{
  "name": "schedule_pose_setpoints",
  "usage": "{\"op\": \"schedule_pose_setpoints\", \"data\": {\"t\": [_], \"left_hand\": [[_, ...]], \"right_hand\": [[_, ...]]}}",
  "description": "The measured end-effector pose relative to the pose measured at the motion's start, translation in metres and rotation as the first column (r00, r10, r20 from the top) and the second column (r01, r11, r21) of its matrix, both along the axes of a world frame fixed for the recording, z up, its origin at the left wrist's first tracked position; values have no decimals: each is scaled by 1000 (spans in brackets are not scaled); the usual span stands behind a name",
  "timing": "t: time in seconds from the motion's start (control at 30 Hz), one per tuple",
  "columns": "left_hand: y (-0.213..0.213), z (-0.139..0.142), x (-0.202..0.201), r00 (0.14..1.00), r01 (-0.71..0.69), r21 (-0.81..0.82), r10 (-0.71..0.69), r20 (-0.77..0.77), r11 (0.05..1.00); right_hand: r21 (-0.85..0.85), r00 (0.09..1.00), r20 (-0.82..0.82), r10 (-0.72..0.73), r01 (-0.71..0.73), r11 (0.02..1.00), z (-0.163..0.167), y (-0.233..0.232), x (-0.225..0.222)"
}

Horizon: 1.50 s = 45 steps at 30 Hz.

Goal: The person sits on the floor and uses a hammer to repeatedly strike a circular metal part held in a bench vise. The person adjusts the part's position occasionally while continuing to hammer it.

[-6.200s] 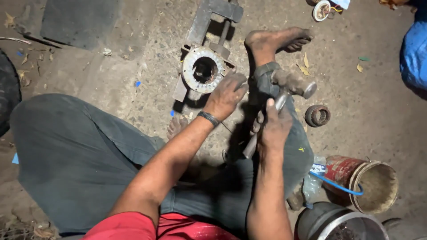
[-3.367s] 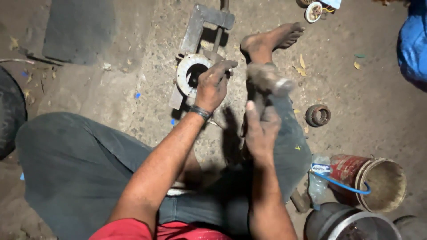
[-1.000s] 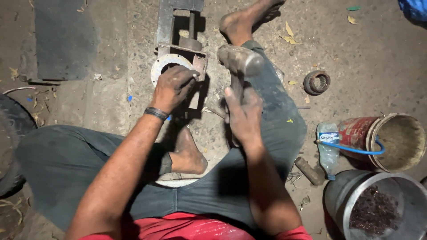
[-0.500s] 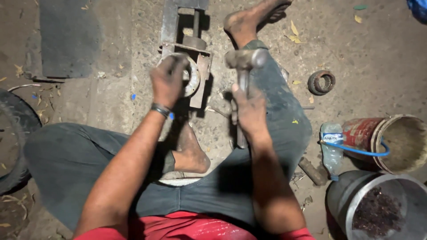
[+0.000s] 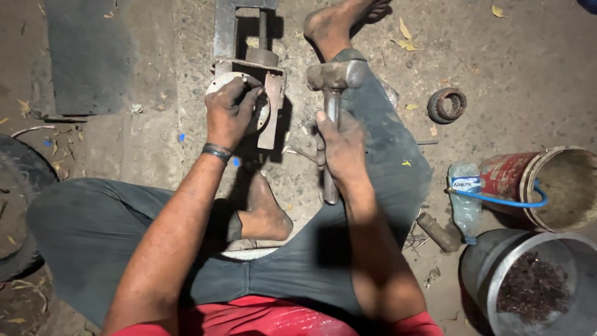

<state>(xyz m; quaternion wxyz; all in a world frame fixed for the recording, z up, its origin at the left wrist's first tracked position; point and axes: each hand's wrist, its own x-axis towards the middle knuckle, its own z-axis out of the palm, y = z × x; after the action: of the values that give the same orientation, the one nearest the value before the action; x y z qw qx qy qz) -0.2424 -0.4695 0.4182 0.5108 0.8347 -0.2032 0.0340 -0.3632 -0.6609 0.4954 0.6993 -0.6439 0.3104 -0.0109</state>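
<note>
Nearest the camera the person sits on the dirt floor point(image 5: 522, 68) in a red shirt point(image 5: 261, 317) and dark grey trousers point(image 5: 81, 230), one bare foot point(image 5: 264, 214) tucked in under the forearms and the other bare foot point(image 5: 339, 22) stretched out toward the far edge of the floor. The right hand point(image 5: 341, 148) is closed around the metal handle of a hammer point(image 5: 333, 93), fingers wrapped tight about the shaft, with the handle's end poking out below the hand and the heavy head standing above it, over the right knee and just right of the clamp. The left hand point(image 5: 231, 112), a dark band point(image 5: 216, 151) at its wrist, rests on a round pale metal disc point(image 5: 217, 82); its fingers are curled over the disc's face and rim, pressing on it, and they hide most of it, so the middle of the disc cannot be made out. The disc sits against the near end of a rusty steel clamp frame point(image 5: 273, 99) that runs away toward the far edge, with a screw spindle point(image 5: 262, 34) between its rails. At the near right edge stand a grey metal bucket point(image 5: 485, 274) with dark scraps in it and a rusty red tin point(image 5: 507, 177) lying on its side, a blue wire handle across it, with a clear plastic bottle point(image 5: 463, 202) just beside. Farther off on the right lies a dark metal ring point(image 5: 446, 104). On the left edge curves a black tyre point(image 5: 18, 186), and beyond it, at the far left, lies a flat dark sheet point(image 5: 90, 56).
</note>
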Motion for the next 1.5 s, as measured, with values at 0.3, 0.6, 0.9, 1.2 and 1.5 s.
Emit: {"op": "schedule_pose_setpoints", "data": {"t": [0.3, 0.6, 0.9, 1.2, 1.5], "left_hand": [[9, -27, -16, 992, 76, 60, -82, 93, 995], [17, -38, -23, 968, 118, 130, -143, 205, 984], [12, -36, -26, 959, 158, 155, -189, 213, 975], [7, -33, -21, 996, -18, 67, 12, 92, 998], [8, -19, -10, 985, -170, -140, 164, -52, 975]], "right_hand": [[-507, 991, 97, 91, -29, 862, 2, 9, -22], [-561, 907, 254, 336, -145, 815, 34, 26, -30], [-776, 883, 152, 444, -171, 607, 16, 26, -35], [-308, 970, 102, 223, -182, 934, -21, 20, -23], [166, 983, -166, -81, 109, 980, -4, -1, -12]]}}
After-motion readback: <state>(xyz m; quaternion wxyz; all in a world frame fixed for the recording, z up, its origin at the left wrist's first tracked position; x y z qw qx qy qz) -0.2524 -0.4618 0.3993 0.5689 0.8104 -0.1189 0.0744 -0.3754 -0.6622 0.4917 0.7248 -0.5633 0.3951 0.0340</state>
